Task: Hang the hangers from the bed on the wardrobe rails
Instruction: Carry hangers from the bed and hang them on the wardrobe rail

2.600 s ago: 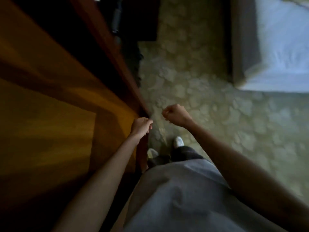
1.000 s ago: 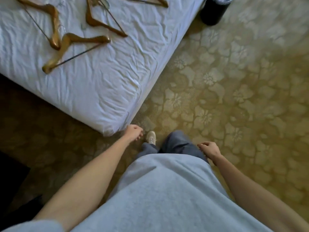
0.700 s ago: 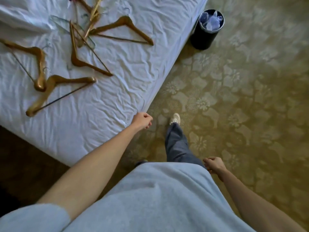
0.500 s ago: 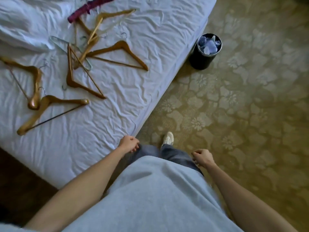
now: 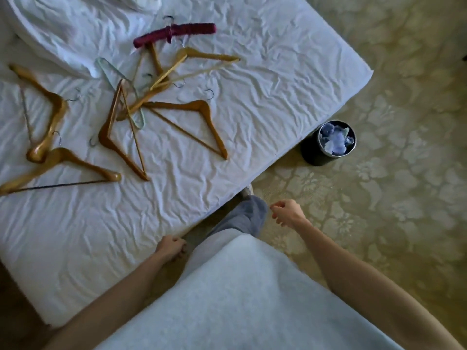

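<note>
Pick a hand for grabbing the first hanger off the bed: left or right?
Left, probably. The left hand is at the bed edge, on the side where the wooden hangers lie. The right hand hangs over the carpet, farther from them. Both are empty.

Bed sheet [image 5: 227, 122] was white, carpet [image 5: 391, 210] olive-gold with a pale floral pattern. Most hangers [image 5: 197, 114] were honey-brown wood, one padded hanger [image 5: 177, 31] maroon, one thin hanger [image 5: 111, 69] pale mint. Bin [image 5: 316, 152] was black.
</note>
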Tool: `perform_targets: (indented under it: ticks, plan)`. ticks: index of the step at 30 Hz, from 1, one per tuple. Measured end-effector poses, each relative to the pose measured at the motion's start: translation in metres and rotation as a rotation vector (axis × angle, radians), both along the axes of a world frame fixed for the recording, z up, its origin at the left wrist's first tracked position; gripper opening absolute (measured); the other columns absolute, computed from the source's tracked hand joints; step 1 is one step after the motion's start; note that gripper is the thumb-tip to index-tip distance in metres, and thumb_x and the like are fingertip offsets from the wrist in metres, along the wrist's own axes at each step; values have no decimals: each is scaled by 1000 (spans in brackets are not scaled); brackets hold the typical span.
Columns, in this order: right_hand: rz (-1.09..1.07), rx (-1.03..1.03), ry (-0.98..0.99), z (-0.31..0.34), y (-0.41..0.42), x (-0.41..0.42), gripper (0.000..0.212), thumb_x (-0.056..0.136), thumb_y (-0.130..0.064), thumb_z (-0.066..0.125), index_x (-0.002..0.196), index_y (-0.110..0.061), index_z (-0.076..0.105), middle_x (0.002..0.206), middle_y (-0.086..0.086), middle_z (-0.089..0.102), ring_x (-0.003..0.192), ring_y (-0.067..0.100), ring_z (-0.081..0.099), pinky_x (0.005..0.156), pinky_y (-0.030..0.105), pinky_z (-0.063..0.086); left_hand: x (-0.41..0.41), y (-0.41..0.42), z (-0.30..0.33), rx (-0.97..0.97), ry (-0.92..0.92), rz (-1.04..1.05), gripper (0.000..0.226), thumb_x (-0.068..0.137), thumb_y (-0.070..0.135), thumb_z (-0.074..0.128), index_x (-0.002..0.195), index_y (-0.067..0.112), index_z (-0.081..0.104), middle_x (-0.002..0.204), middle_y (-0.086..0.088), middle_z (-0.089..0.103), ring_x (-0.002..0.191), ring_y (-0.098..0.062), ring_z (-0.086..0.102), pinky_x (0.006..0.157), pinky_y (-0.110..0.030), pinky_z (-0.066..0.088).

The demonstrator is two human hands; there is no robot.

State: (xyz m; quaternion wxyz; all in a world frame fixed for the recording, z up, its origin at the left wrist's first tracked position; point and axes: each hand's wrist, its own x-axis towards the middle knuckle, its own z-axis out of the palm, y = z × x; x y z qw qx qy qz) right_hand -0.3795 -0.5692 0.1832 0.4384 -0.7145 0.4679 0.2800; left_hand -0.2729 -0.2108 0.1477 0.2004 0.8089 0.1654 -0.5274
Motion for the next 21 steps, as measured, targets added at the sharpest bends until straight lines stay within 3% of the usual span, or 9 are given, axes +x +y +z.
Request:
perform_targets:
  ticks: [3, 9, 12, 14, 17, 19, 21]
  plan:
    - [82, -4, 119, -7, -52, 12, 20, 94, -13, 56, 99, -6, 74, 77, 8, 71, 61, 19, 63, 59, 31, 57, 29, -66, 7, -28, 0, 90, 23, 94, 18, 62, 82, 0, 72, 62, -7, 67, 50, -20, 59, 48, -23, 44]
    - [225, -3, 244, -13, -137, 67, 23, 88, -14, 58, 88, -3, 77, 78, 13, 75, 62, 21, 68, 69, 38, 61, 106, -197, 23, -150, -99, 218, 21, 90, 19, 61, 76, 8, 72, 64, -5, 70, 49, -18, 60, 50, -23, 47]
    - [352, -27, 207, -9, -158, 116, 22, 85, -15, 58, 71, -11, 73, 69, 7, 71, 60, 17, 64, 62, 32, 56, 139, -242, 28, -209, -122, 283, 18, 93, 19, 60, 81, 13, 71, 73, -5, 73, 52, -14, 61, 47, -21, 47]
    - [399, -10, 168, -12, -170, 155, 20, 87, -14, 58, 77, -12, 75, 65, 5, 72, 54, 17, 65, 55, 31, 55, 162, -263, 25, -224, -129, 305, 17, 94, 20, 59, 86, 12, 72, 74, -3, 72, 53, -12, 61, 47, -21, 46]
    - [501, 18, 114, -25, -183, 214, 17, 91, -17, 60, 83, -10, 74, 67, 5, 72, 55, 18, 66, 56, 35, 56, 189, -284, 13, -212, -128, 411, 16, 94, 20, 59, 96, 11, 72, 75, -2, 72, 54, -12, 60, 48, -21, 46]
    - [546, 51, 93, -35, -187, 258, 13, 93, -21, 60, 93, -14, 72, 69, 0, 71, 53, 11, 63, 51, 26, 51, 209, -295, 3, -172, -159, 506, 17, 94, 20, 56, 99, 12, 70, 77, -2, 72, 55, -12, 62, 46, -19, 45]
    - [605, 61, 78, -49, -191, 306, 13, 93, -23, 61, 96, -18, 72, 74, 0, 72, 57, 11, 65, 52, 22, 52, 231, -303, -9, -106, -194, 615, 19, 95, 22, 54, 95, 13, 70, 82, -5, 73, 64, -16, 67, 54, -26, 54]
